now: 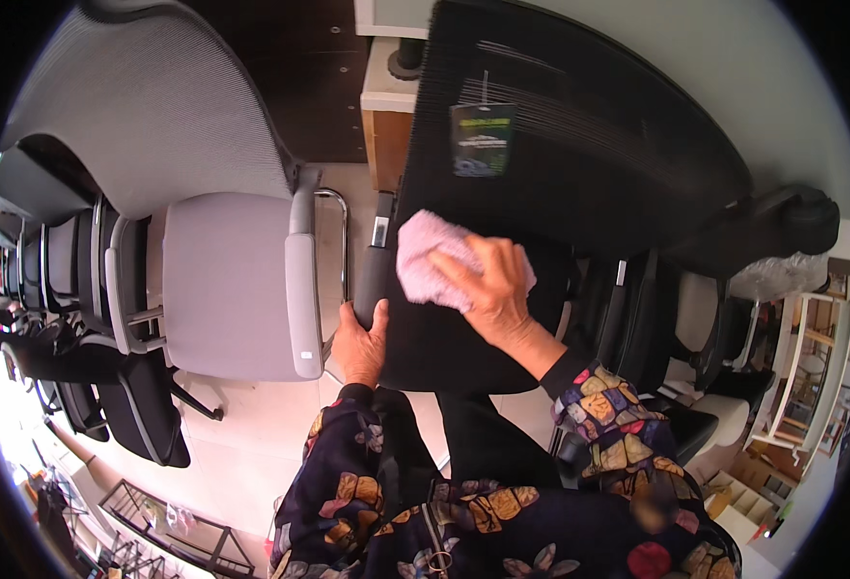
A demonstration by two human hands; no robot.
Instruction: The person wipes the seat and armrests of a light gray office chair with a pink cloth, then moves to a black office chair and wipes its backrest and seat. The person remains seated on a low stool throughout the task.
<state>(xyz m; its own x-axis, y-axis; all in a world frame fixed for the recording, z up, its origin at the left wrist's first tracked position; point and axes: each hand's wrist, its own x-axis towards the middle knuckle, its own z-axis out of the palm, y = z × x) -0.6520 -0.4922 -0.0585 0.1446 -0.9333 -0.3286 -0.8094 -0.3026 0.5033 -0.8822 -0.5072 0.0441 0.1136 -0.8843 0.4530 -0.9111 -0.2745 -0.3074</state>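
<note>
In my right hand (501, 289) is a bunched pink cloth (432, 253), held over the black seat (454, 347) of an office chair. My left hand (361, 344) grips the front end of that chair's dark armrest (374, 279). Behind the cloth rises the chair's black mesh backrest (577, 145). A printed hang tag (483, 141) dangles from the mesh on a thin string. Whether the cloth touches the seat or only hovers over it, I cannot tell.
Close on the left stands a grey mesh armchair (233, 289). Several black chairs (135, 405) crowd farther left, and another black chair (635, 318) stands to the right. A white cabinet (388, 101) is behind. A black metal rack (178, 532) lies at lower left.
</note>
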